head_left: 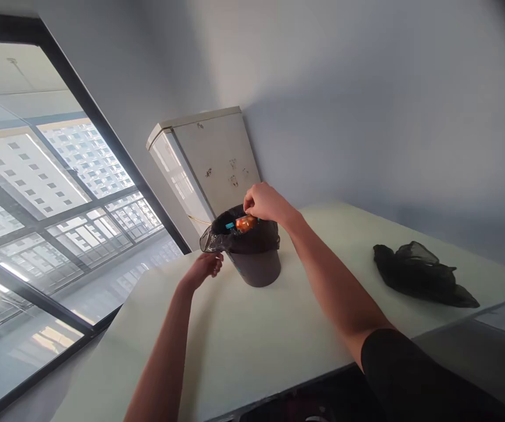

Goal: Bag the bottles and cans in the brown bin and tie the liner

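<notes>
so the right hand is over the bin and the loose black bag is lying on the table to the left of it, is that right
Not quite: the loose black bag is lying on the table to the right of the bin, as the head view shows. The right hand is over the bin, as you say.

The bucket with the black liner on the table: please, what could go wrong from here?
The orange item and blue-capped item show near the opening of the bucket, so they might spill if it tips.
The black liner hangs loosely outside, so it could slip or tear if the right hand pulls it.
The left hand does not visibly brace the bucket, so a push might slide it across the table.
</notes>
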Action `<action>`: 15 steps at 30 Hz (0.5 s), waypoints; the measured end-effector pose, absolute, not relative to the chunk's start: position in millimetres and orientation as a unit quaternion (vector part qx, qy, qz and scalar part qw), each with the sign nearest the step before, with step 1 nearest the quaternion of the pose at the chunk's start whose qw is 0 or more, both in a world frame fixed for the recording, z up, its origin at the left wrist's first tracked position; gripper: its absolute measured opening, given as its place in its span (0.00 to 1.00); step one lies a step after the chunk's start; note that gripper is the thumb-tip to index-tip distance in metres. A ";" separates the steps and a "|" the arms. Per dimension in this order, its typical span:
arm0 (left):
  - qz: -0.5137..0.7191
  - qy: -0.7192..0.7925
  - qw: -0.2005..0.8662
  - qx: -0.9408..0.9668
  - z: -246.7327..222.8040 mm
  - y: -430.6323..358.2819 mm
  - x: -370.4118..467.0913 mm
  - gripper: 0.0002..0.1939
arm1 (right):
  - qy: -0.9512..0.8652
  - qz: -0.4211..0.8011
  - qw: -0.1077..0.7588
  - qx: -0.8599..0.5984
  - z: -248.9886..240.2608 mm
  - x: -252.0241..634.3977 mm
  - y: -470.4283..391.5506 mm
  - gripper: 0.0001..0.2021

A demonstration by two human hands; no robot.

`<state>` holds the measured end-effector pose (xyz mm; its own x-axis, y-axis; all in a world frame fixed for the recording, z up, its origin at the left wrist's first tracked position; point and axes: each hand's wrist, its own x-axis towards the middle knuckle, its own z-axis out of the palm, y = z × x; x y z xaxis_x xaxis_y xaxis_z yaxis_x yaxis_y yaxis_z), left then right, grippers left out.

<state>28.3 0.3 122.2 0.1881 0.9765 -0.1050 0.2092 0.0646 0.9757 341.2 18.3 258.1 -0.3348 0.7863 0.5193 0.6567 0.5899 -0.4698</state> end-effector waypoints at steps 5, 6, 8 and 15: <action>0.448 0.601 0.413 0.517 176.8 22.0 24.5 0.36 | -0.783 0.083 0.421 -0.450 258.6 364.5 22.9 0.08; 0.443 0.618 0.406 0.507 184.5 21.2 24.9 0.41 | -0.773 0.080 0.428 -0.461 258.8 373.9 23.8 0.07; 0.426 0.635 0.405 0.502 195.9 14.9 25.6 0.48 | -0.760 0.085 0.414 -0.493 258.7 395.3 26.4 0.06; 0.297 0.577 0.432 0.626 211.7 -13.6 26.8 0.29 | -0.812 0.249 0.061 -0.524 233.5 442.8 60.2 0.37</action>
<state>26.8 -13.6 211.7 0.1583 0.9793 -0.1259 0.4650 0.0385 0.8845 442.8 60.2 233.5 -0.4440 0.8812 -0.1622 0.8207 0.3273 -0.4683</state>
